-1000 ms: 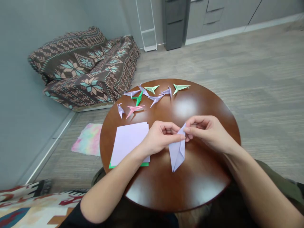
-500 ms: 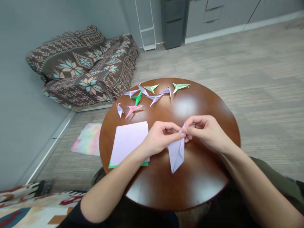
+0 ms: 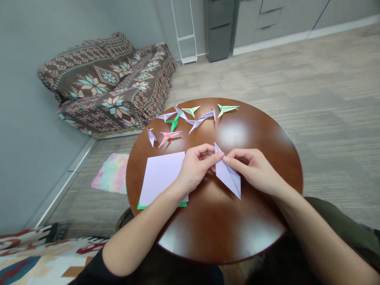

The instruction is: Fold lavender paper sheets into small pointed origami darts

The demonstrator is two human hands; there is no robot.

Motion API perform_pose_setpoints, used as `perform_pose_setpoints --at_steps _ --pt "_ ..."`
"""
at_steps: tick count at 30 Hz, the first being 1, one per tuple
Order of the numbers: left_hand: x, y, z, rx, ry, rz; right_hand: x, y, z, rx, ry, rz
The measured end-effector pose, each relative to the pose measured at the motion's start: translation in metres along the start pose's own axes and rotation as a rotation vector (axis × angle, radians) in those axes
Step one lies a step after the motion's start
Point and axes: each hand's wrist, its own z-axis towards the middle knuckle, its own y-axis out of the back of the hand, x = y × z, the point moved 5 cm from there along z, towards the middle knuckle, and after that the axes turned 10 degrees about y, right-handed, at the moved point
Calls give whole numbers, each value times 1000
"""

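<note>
A folded lilac origami paper [image 3: 229,176], long and diamond-shaped, is held above the round brown table [image 3: 219,237]. My left hand [image 3: 197,164] pinches its upper part between thumb and fingers, from the left side. From the right, my right hand [image 3: 252,166] grips the same paper near its upper edge, the two thumb tips almost meeting. One narrow point sticks up past the fingers, and the wide end slants down to the right. Some fingertips are hidden behind the paper. A stack of lilac sheets [image 3: 162,176] with green edges below lies beside my left forearm.
Several folded paper cranes stand along the table's far left edge, among them a pink one [image 3: 169,136], a dark green one [image 3: 174,123] and a pale green one [image 3: 227,109]. A patterned covered sofa [image 3: 118,87] stands beyond, and a pastel rug [image 3: 111,174] lies left.
The lilac paper has turned between my hands: its lower end has swung right and its upper point now leans left. Both hands still grip it. The cranes and the stack stay put.
</note>
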Motion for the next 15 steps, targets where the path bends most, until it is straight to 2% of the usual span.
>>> perform_pose_setpoints --at_steps 9,15 --pt "3 8 4 -94 -44 39 -1 -3 -1 -64 10 18" --pt "5 7 5 -80 -65 -63 1 -7 -3 -52 35 -42"
